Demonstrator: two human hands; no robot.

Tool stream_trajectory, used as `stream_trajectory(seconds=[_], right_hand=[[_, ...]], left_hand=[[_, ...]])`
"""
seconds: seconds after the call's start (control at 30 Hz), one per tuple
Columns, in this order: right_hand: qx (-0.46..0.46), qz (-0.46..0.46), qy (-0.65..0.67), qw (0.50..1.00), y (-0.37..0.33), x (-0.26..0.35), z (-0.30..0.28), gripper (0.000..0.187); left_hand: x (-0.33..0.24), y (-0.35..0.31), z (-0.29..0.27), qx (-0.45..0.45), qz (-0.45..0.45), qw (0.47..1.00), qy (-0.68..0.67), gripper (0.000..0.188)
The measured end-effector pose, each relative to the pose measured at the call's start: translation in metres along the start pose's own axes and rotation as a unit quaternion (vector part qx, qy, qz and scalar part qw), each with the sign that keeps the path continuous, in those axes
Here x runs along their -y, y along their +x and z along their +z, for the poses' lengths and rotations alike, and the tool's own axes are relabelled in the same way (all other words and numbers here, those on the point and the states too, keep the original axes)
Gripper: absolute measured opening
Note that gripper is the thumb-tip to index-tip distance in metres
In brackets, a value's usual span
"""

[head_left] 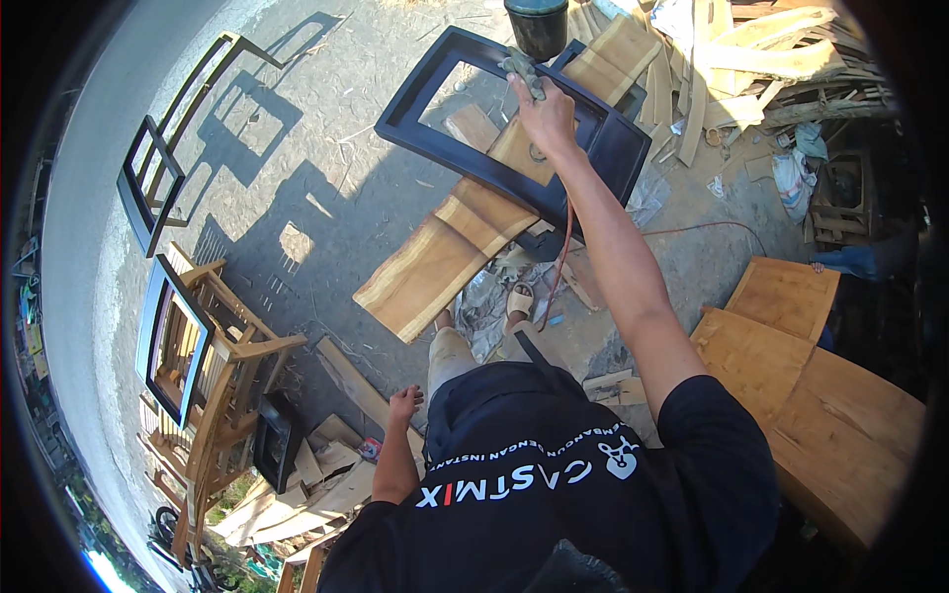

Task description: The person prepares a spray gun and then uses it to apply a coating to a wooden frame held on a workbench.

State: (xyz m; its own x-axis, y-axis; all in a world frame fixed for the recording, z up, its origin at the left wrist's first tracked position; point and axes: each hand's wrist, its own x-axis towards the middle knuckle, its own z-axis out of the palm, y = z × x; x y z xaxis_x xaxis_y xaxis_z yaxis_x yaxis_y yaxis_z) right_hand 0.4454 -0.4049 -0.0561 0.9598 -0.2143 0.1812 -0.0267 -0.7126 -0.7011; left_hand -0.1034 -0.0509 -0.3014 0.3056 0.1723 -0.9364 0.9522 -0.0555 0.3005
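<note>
My right hand (547,117) reaches far forward, its fingers closed on a crumpled grey rag (522,71). The rag lies against the top of a dark, glossy panel frame (465,163) that has a rectangular opening on its left part. Beneath the frame, a wide wooden plank (445,259) with pale edges lies slantwise and supports it. Down by my left side, my left hand (406,402) hangs away from the frame with its fingers curled in, and no object shows in it.
A dark bucket (539,30) stands behind the frame. Scrap wood (771,59) is heaped at the far right. Orange-brown wooden panels (781,366) are near my right side. Dark frames (148,183) and a wooden rack (232,346) stand left. A thin hose (565,257) trails beside the frame.
</note>
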Motion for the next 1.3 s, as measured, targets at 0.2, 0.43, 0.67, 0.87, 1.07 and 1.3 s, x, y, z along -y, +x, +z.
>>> stream_trajectory(seconds=[0.2, 0.43, 0.67, 0.87, 1.07, 1.3], right_hand=[[-0.032, 0.063, -0.045, 0.996, -0.037, -0.024, -0.051, 0.059], [-0.074, 0.122, -0.11, 0.984, -0.08, -0.034, -0.096, 0.059], [-0.069, 0.163, -0.138, 0.974, -0.109, -0.031, -0.109, 0.059], [-0.056, 0.141, -0.092, 0.984, -0.091, -0.031, -0.071, 0.057], [-0.018, 0.079, -0.027, 0.996, -0.055, 0.003, -0.028, 0.056], [0.017, 0.036, 0.016, 0.999, -0.018, 0.041, 0.019, 0.056]], left_hand=[[-0.008, 0.023, -0.026, 0.018, 0.012, 0.999, 0.036, 0.043], [-0.021, 0.046, -0.058, 0.034, 0.027, 0.997, 0.059, 0.041], [-0.007, 0.054, -0.07, 0.045, 0.021, 0.996, 0.069, 0.041], [-0.01, 0.054, -0.071, 0.042, 0.029, 0.997, 0.057, 0.042], [0.009, 0.049, -0.075, 0.042, 0.017, 0.998, 0.047, 0.043], [0.016, 0.045, -0.077, 0.043, 0.015, 0.999, 0.03, 0.044]])
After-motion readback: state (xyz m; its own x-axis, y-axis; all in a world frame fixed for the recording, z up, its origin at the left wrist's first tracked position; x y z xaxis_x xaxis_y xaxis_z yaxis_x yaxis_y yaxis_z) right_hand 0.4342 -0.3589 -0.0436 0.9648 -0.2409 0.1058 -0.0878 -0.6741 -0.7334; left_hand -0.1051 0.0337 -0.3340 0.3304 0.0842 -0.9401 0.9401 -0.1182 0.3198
